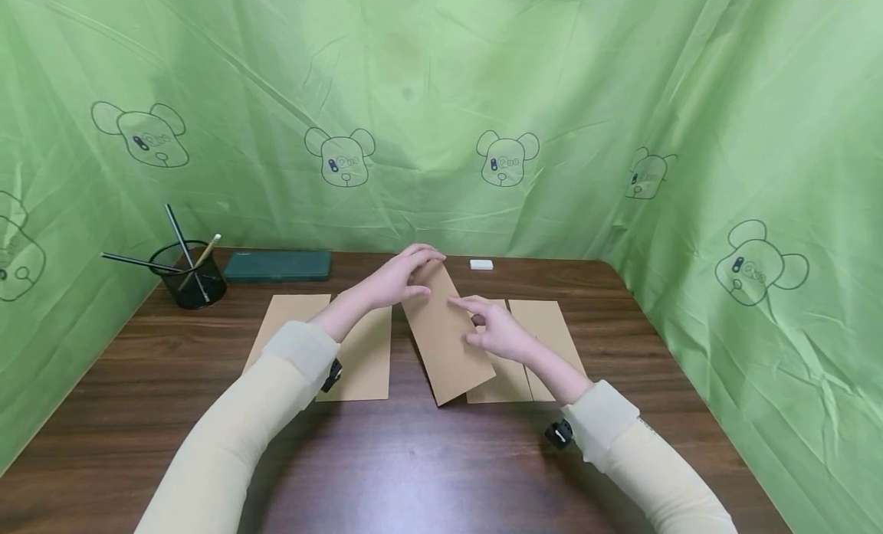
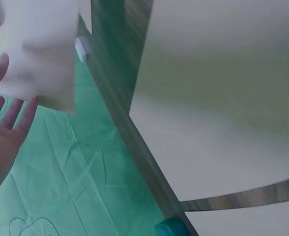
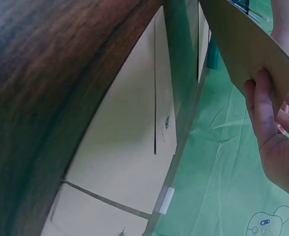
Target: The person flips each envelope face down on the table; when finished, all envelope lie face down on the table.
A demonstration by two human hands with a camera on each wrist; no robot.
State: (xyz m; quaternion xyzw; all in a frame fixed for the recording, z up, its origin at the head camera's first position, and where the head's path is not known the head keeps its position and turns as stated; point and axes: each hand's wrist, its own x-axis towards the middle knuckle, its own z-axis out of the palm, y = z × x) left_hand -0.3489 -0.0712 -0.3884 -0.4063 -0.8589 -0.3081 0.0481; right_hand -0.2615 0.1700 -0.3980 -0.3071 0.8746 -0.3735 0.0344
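A brown kraft-paper card (image 1: 448, 342) stands tilted above the middle of the table, its lower corner near the tabletop. My left hand (image 1: 407, 277) grips its top end, with the thumb on the front face and the fingers at the far edge. At its right edge, my right hand (image 1: 498, 331) holds the card between thumb and fingers. In the right wrist view, fingertips (image 3: 263, 86) press against the card's underside. More brown cards (image 1: 362, 358) lie flat to the left, and others (image 1: 545, 327) lie side by side to the right, partly covered by the raised one.
A black mesh pen cup (image 1: 196, 285) with pencils stands at the back left, beside a dark green case (image 1: 278, 266). A white eraser (image 1: 480, 264) lies at the back edge. Green curtain (image 1: 428, 97) closes off the back and both sides of the wooden table (image 1: 414, 473).
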